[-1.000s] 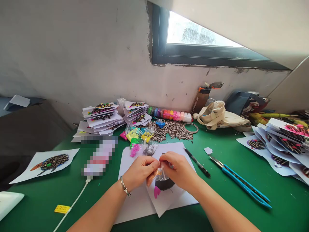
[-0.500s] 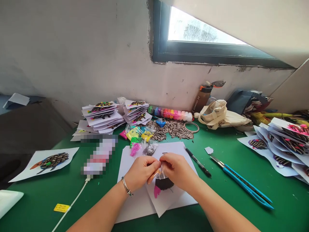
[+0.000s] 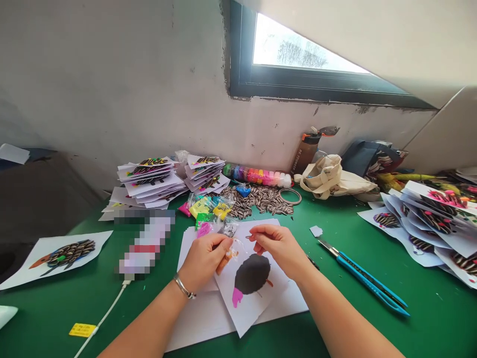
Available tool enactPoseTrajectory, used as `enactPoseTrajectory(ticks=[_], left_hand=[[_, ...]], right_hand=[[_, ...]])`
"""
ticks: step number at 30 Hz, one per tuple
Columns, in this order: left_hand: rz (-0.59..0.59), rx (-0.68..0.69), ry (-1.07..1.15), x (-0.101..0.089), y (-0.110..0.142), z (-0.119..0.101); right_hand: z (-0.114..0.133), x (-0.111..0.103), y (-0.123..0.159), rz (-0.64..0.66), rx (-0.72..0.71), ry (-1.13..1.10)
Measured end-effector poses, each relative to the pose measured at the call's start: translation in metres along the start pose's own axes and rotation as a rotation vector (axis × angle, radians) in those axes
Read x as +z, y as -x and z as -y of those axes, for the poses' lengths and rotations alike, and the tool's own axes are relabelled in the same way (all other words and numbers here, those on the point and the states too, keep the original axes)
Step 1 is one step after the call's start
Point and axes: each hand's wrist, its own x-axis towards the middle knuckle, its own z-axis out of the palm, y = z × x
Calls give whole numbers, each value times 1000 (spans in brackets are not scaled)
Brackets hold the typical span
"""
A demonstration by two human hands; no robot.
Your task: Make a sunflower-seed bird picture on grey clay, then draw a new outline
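My left hand (image 3: pixel 203 261) is closed, its thumb and fingers pinching a small clear plastic bag (image 3: pixel 234 251) with orange stuff, perhaps clay, inside. Just to the right, my right hand (image 3: pixel 278 246) has thumb and fingertips drawn together. A tiny dark sliver shows at those fingertips; I cannot make out whether they hold it. Below both hands lies a picture sheet (image 3: pixel 248 315) with a black oval (image 3: pixel 253 274), a pink patch (image 3: pixel 237 297) and a small orange-brown mark. It rests at an angle on a stack of white paper (image 3: pixel 197 318).
Sunflower seeds (image 3: pixel 257 201), bags of coloured clay (image 3: pixel 201 206) and a tape roll (image 3: pixel 290 196) lie behind the paper. A blue-handled cutter (image 3: pixel 367 278) is at right. Finished picture stacks (image 3: pixel 152 184) stand at both sides. A seed-covered picture (image 3: pixel 70 256) and white cable (image 3: pixel 108 315) lie left.
My hands have drawn apart; the right has left the bag and moved slightly right. The bag stays in my left hand, and more of the black oval shows. The view has shifted slightly.
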Motion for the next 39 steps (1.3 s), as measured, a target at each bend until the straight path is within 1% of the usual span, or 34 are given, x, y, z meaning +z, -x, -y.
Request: enactPoseTrajectory(ticks=[3, 6, 11, 17, 20, 23, 25, 28, 31, 36, 39], left_hand=[[-90, 30, -76, -7, -4, 4], [-144, 21, -96, -12, -8, 8], [-195, -19, -90, -14, -15, 15], [-204, -23, -91, -14, -18, 18], [-192, 7, -106, -14, -15, 13], [-155, 52, -96, -12, -10, 5], [-90, 67, -40, -9, -7, 1], [36, 39, 103, -4, -2, -3], [104, 26, 197, 1, 0, -3], [111, 20, 229, 2, 1, -4], [95, 36, 203, 2, 2, -5]], right_hand=[[3, -5, -2, 42, 42, -187], [3, -7, -1, 74, 67, -261], [3, -6, 1, 82, 85, -301], [4, -7, 2, 109, 64, -303], [5, -6, 2, 93, 53, -266], [8, -2, 3, 36, 36, -188], [10, 1, 5, 18, 20, -139], [13, 5, 10, 49, -13, -94], [14, 6, 12, 71, -22, -73], [13, 8, 13, 101, -26, -67], [11, 8, 14, 78, -33, -24]])
